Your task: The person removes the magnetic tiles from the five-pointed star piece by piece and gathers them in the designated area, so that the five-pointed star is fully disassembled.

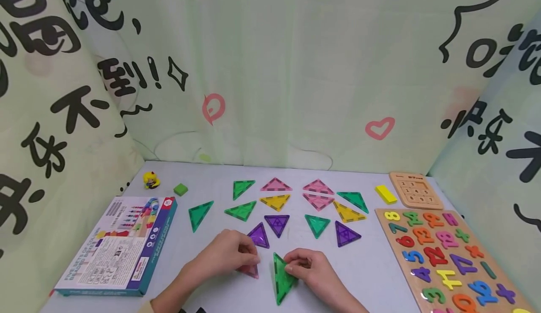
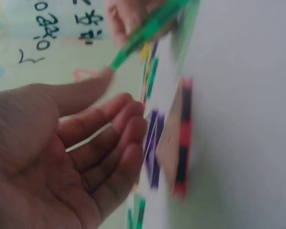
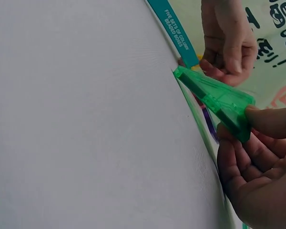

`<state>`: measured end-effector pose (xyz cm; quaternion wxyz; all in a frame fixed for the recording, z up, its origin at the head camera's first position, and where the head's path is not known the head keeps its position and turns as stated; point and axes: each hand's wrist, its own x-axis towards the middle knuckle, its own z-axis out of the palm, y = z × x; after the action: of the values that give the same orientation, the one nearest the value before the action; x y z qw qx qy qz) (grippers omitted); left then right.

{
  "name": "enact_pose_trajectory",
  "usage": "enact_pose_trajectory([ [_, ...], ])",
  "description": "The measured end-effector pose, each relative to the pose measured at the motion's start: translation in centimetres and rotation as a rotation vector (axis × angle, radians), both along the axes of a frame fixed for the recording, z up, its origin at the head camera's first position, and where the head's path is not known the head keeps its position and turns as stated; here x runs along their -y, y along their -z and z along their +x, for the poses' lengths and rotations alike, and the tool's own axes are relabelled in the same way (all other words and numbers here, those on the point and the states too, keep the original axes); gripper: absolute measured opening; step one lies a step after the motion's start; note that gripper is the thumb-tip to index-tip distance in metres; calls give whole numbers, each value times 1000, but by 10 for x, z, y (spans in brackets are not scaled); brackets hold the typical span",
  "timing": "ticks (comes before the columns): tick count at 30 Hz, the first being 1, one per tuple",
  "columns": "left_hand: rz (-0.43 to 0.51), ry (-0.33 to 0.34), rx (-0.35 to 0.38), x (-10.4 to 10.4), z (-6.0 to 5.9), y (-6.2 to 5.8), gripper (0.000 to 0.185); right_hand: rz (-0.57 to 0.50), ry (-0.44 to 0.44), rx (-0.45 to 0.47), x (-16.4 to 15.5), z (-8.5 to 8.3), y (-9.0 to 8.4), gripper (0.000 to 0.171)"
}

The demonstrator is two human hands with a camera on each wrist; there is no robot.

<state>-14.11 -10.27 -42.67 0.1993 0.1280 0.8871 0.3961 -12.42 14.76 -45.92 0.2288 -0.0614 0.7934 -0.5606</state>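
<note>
My right hand pinches a green translucent magnetic triangle tile by one side, between thumb and fingers. The right wrist view shows this green tile raised and tilted, with the thumb on its near end. To its left, my left hand hovers with loosely bent fingers and a gap between thumb and fingers, holding nothing. Just past its fingertips a pink triangle tile lies on the table, partly covered by the hand in the head view. A purple triangle tile lies right behind the left fingers.
Several green, pink, yellow and purple triangle tiles spread behind the hands. At left lies a boxed set; behind it are a small yellow-haired figure and a green block. A number board, yellow block and wooden board occupy the right.
</note>
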Motion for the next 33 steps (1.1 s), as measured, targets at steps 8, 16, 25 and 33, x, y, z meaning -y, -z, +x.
enact_pose_trajectory([
  [8,198,-6,56,-23,5,3,8,-31,-16,-2,4,2,-4,25],
  [16,253,-54,115,-1,-4,4,14,-78,-41,44,6,4,-1,28],
  [25,245,-167,46,73,-36,-6,24,-86,-65,48,4,4,0,25],
  [33,2,-311,-57,95,-47,12,16,-95,-61,49,-1,3,2,24],
])
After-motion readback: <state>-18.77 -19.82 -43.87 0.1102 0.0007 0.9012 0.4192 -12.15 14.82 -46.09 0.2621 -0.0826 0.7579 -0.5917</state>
